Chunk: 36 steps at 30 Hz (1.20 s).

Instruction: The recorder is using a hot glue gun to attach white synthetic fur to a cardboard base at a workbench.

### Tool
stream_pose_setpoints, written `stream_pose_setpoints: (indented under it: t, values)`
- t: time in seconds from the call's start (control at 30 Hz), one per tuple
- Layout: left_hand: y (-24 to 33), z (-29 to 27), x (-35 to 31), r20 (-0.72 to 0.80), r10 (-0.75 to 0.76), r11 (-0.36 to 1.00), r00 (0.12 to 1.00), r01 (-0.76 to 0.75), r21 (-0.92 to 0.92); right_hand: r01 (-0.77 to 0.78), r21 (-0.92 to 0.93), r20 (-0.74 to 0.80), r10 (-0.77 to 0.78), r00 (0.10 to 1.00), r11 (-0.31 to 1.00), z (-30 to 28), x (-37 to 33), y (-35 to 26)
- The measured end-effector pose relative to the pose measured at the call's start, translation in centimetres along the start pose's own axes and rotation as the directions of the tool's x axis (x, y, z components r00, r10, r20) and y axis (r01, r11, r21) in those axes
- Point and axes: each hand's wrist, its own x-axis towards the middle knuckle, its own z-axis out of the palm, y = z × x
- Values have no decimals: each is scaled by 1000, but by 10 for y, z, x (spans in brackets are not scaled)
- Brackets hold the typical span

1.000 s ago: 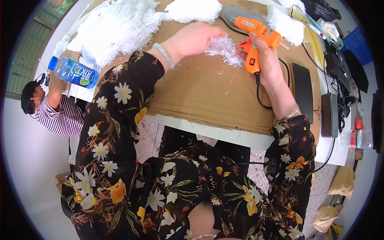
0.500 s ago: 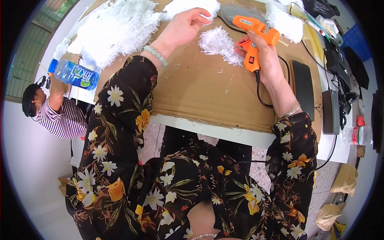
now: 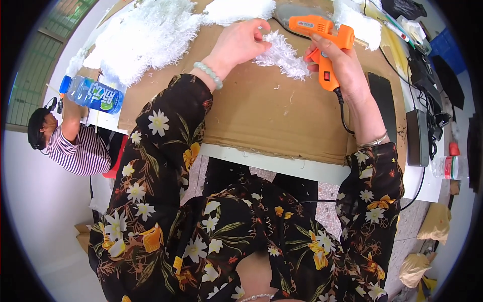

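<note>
My right hand (image 3: 346, 68) is wrapped round the handle of an orange hot glue gun (image 3: 313, 24), held above the cardboard (image 3: 261, 110). Its nozzle points left, and a pale glue stick shows at its back. A small tuft of white shaggy fluff (image 3: 286, 58) lies on the cardboard between my hands. At the tuft's left end is my left hand (image 3: 239, 43), its fingers curved and apart, the thumb at the fluff's edge. That hand hides part of the tuft.
Larger white shaggy pieces (image 3: 151, 40) spread over the far left. A blue-capped bottle (image 3: 95, 94) is at the left edge, near a person in a striped shirt (image 3: 80, 148). A black phone (image 3: 381, 108) lies right of my wrist, with cables and a dark box (image 3: 416, 136) beyond.
My left hand has come down and right to the tuft, its fingers curling more. The glue gun has shifted slightly right and its handle has moved away from the tuft.
</note>
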Motion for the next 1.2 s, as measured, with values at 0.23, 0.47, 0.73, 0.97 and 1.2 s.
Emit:
stream_pose_setpoints:
  t: [0.23, 0.47, 0.73, 0.97, 1.2]
  values:
    - [-17, 3, 5, 2, -78, 987, 997, 77, -141, -50, -279, 93, 79, 992, 959, 9, 1, 3]
    - [-19, 0, 5, 12, -115, 969, 993, 114, -220, -71, -343, 123, 120, 985, 937, 18, 9, 6]
    - [-20, 7, 7, -32, -80, 964, 996, 69, -257, -83, -412, 66, 121, 990, 907, 20, 13, 6]
    - [-26, 7, 9, -22, -75, 967, 997, 67, -247, -78, -458, 80, 128, 989, 886, 23, 19, 11]
    - [-19, 2, 8, 16, -79, 973, 997, 81, -215, -43, -477, 114, 110, 987, 878, 25, 16, 6]
